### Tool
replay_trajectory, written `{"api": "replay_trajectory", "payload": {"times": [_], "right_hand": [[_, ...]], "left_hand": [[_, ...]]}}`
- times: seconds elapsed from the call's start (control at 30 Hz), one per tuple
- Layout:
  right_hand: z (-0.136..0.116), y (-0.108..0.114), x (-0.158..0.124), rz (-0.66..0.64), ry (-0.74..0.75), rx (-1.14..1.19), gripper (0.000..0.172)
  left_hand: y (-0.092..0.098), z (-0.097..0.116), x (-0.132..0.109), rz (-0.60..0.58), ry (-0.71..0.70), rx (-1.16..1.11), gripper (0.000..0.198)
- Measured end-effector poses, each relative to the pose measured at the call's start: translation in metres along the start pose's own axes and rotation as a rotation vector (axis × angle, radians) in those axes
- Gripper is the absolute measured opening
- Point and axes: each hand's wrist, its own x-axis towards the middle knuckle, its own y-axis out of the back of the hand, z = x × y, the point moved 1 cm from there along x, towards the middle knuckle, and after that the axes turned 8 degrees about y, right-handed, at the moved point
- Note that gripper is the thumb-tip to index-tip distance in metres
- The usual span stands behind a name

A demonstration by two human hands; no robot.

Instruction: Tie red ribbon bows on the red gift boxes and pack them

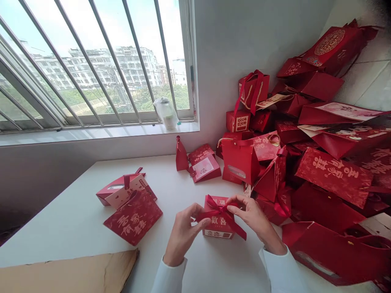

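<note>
In the head view, the left hand (187, 228) and right hand (251, 213) each pinch part of the red ribbon bow (221, 210) between their fingers (193, 210), over the small box (218, 228) standing on the surface (76, 224); uneven pulling could loosen the bow, and a sharp tug might tip the box.

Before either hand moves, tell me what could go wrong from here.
Uneven pulling by the left hand and right hand could skew or loosen the shiny dark-red ribbon bow they pinch.

The same tug might twist the small red box with pale lettering beneath it.

The jumbled heap of red gift boxes and bags leans and overlaps near the right forearm, so a bump could perhaps send some sliding.
</note>
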Motion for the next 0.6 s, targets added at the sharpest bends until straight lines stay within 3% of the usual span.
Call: {"api": "replay_trajectory", "payload": {"times": [0.17, 0.4, 0.5, 0.6], "right_hand": [[-0.002, -0.001, 0.001, 0.041, 0.002, 0.026, 0.017], [0.001, 0.000, 0.003, 0.024, -0.018, 0.051, 0.016], [0.000, 0.002, 0.003, -0.007, -0.005, 0.043, 0.017], [-0.001, 0.004, 0.002, -0.022, 0.022, 0.019, 0.018]], "left_hand": [[-0.008, 0.000, 0.001, 0.124, -0.129, 0.080, 0.013], [0.002, -0.016, 0.007, 0.171, -0.341, 0.238, 0.020], [0.004, -0.018, 0.009, 0.151, -0.325, 0.183, 0.021], [0.002, -0.013, 0.008, 0.038, -0.278, 0.119, 0.015]]}}
